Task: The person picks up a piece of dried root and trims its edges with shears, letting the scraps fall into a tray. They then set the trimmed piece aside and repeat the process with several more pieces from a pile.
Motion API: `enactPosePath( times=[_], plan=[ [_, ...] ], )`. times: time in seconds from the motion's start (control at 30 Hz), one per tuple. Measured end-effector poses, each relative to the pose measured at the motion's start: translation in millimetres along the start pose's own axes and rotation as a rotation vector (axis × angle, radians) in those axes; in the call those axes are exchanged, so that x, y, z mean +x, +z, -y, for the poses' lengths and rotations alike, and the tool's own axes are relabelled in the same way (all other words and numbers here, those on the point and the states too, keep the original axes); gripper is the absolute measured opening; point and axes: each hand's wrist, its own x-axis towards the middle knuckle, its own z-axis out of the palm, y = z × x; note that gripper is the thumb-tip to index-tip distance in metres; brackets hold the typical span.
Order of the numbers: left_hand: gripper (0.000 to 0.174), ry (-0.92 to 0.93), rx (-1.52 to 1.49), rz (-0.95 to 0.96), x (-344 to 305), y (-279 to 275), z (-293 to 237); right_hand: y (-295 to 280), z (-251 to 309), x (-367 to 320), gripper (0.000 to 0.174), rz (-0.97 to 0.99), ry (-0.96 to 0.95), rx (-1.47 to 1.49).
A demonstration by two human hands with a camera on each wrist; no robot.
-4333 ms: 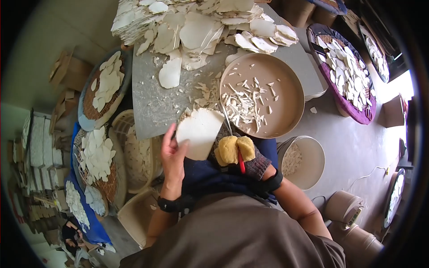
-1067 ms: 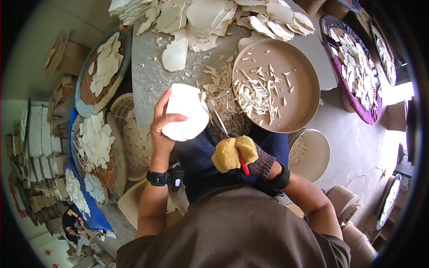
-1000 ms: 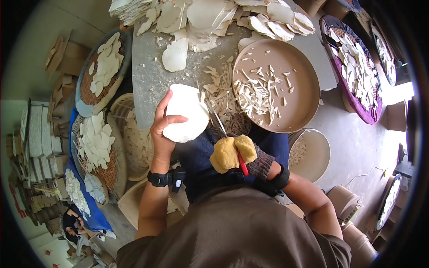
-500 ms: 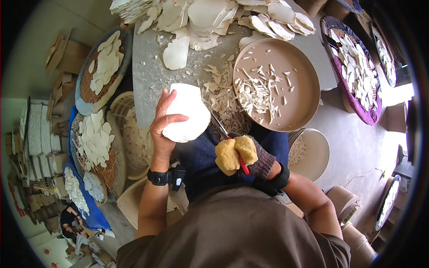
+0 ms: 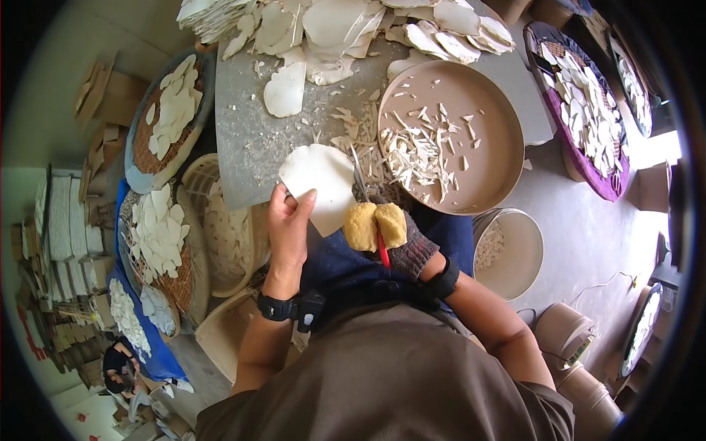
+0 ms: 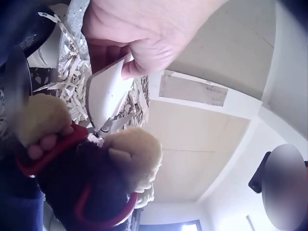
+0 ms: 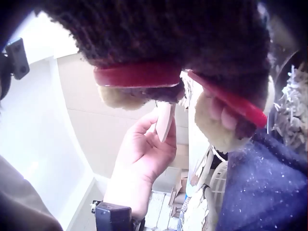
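Note:
My bare left hand (image 5: 288,231) pinches a flat white slice (image 5: 320,184) by its left side, thumb on top and fingers underneath. The slice is thin, rounded at the far edge and straighter near my lap. My right hand (image 5: 413,253), in a dark knitted glove, grips scissors (image 5: 384,253) with red handles padded in yellow foam (image 5: 360,226). Their blades point away from me, right beside the slice's right edge. In the left wrist view the slice (image 6: 108,91) stands over the scissor blades, and the red handles (image 6: 57,149) are spread apart.
A round brown tray (image 5: 482,162) with white offcuts sits on the grey table (image 5: 246,162), more scraps beside it. Stacked slices (image 5: 334,26) fill the far side. A bucket (image 5: 518,253) stands right of my knees, a basket (image 5: 198,176) left. Slice-covered trays flank the table.
My left hand has turned the slice so its rounded edge faces away, and has moved slightly right. The right hand with the scissors has shifted left and a little away from me.

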Motion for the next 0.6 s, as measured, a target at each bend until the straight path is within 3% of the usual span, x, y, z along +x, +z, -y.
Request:
enactPosePath(
  times=[0.07,0.17,0.23,0.3,0.47,0.53,0.6],
  plan=[
    [0.031,-0.015,-0.001,0.014,-2.1,2.6,0.9,3.0,6.7,2.0,0.023,-0.037,0.023,-0.039],
    [0.033,-0.029,0.020,0.031,-1.7,4.1,0.5,-2.5,16.7,1.0,0.025,0.082,-0.033,-0.501],
    [0.034,-0.044,0.055,0.054,0.7,1.5,1.0,-5.4,-1.5,0.0,0.027,0.049,-0.027,-0.268],
    [0.036,-0.039,0.051,0.045,0.9,3.5,3.4,-8.9,-8.8,-1.5,0.028,0.045,-0.019,-0.222],
    [0.050,-0.018,0.086,0.033,5.5,0.9,5.7,-13.6,-4.0,-3.3,0.028,0.131,-0.176,-0.609],
    [0.056,0.062,0.101,-0.055,5.7,2.9,11.7,-13.1,-16.4,-0.9,0.026,0.100,0.045,-0.178],
    [0.061,0.083,0.099,-0.067,3.4,1.6,16.9,-14.2,-18.4,0.4,0.024,0.121,0.134,-0.074]
  ],
)
